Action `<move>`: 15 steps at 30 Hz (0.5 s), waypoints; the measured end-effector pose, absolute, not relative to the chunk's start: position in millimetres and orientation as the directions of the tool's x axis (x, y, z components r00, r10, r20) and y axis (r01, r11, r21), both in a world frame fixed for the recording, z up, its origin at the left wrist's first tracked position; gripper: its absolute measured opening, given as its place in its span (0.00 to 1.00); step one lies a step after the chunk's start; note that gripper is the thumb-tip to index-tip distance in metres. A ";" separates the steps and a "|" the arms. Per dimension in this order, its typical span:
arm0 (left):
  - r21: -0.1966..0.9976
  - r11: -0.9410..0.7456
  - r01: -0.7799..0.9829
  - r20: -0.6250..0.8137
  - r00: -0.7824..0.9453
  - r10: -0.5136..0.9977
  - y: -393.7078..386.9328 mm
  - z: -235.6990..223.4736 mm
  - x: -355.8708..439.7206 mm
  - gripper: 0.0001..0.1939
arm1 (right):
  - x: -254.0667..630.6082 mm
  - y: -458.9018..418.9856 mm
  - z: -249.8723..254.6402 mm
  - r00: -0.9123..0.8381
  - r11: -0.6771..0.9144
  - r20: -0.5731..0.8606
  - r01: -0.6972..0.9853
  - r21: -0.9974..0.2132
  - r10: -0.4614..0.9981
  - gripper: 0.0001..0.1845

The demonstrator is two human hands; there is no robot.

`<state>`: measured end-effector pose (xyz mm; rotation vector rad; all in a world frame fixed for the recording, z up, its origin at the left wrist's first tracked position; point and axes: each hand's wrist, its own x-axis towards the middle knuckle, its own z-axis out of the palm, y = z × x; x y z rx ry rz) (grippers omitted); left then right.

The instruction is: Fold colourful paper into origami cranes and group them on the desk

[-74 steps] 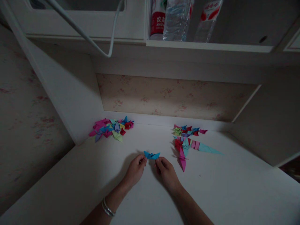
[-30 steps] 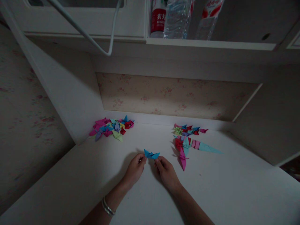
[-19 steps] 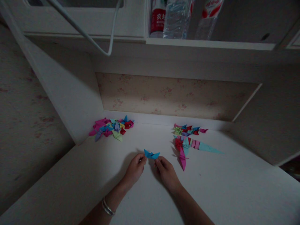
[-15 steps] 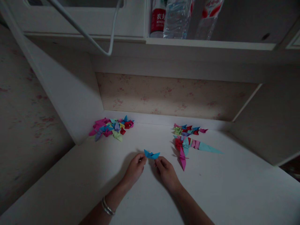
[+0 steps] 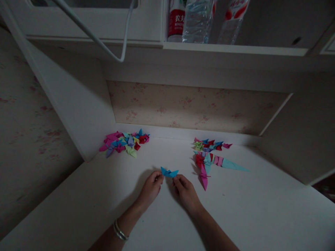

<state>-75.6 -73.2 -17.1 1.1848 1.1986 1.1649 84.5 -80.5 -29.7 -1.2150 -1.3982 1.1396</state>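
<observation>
A small blue folded paper piece [image 5: 169,172] sits just above the white desk [image 5: 248,209] at its middle, held from both sides. My left hand [image 5: 150,188] pinches its left end with closed fingers; a metal bangle is on that wrist. My right hand [image 5: 185,191] pinches its right end the same way. Both hands rest low on the desk, close together.
A heap of coloured folded paper pieces [image 5: 123,142] lies at the back left by the side panel. A second group with long pink and teal folded shapes [image 5: 209,157] lies to the right. Bottles [image 5: 196,21] stand on the shelf above; a white cable [image 5: 104,42] hangs there.
</observation>
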 end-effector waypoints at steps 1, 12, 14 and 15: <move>0.999 0.040 -0.009 -0.040 0.029 0.999 -73.2 -17.6 -75.7 0.16 | 84.4 -80.8 -29.2 -0.083 0.074 0.064 0.128 -0.989 0.995 0.20; 0.999 0.035 0.011 -0.035 0.024 0.999 -73.2 -18.4 -75.9 0.15 | 84.0 -81.3 -26.7 -0.068 0.110 0.100 0.164 -0.980 0.993 0.20; 0.999 0.052 0.007 -0.052 0.021 0.998 -73.8 -16.2 -75.4 0.15 | 84.1 -81.4 -25.7 -0.065 0.105 0.095 0.169 -0.980 0.993 0.20; 0.998 0.055 0.006 -0.055 0.021 0.998 -74.0 -15.5 -75.3 0.15 | 84.2 -81.5 -25.1 -0.066 0.096 0.086 0.169 -0.981 0.994 0.19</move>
